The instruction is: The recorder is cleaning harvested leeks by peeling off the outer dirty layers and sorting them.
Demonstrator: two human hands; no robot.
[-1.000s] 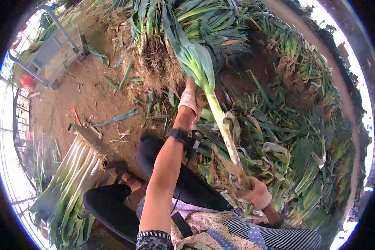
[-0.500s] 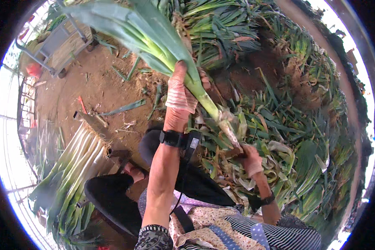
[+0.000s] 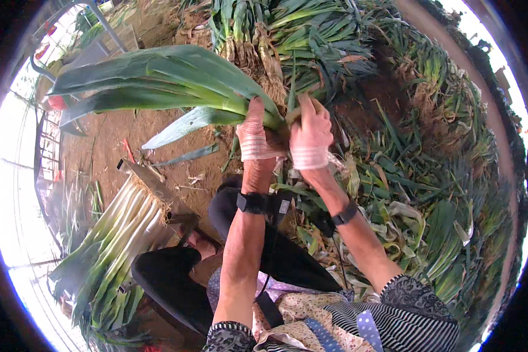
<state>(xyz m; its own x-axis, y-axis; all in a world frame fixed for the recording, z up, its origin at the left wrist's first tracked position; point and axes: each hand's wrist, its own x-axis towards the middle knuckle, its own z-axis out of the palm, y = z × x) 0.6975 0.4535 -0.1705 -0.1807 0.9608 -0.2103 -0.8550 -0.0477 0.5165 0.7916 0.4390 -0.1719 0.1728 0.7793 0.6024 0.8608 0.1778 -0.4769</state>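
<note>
1. Only the head view to go on here. The leek [image 3: 176, 82] is up in front of the person, above the dirt floor [image 3: 94, 146], with its big green leaves fanning out to the left.
2. Left hand [image 3: 255, 135]: clamped around the leek right where the leaves bunch together, thumb lying along the top. Pale striped wrap around the palm and wrist.
3. Right hand [image 3: 311, 141]: just beside the left one, fingers curled in near the leek's lower end. Can't tell if they're gripping it, or if the two hands actually touch. Same kind of wrap on this one.
4. Label stuff: there's a small white label [image 3: 284, 206] on something dark next to the black left wristband [image 3: 252, 203]. Way too small to read, sorry. The right wrist has a dark wristband [image 3: 345, 212] too.
5. Lower left: a row of pale-stalked leeks [image 3: 120, 223] laid side by side, root ends toward a metal edge [image 3: 152, 173], leaves hanging down and left.
6. Right side is a big messy heap of leaves [image 3: 393, 176]. Up top, a bundle of leeks [image 3: 240, 29] with shaggy roots showing.
7. Upper left: a grey cart [image 3: 108, 29] with a bent tube handle, partly behind the leaves.
</note>
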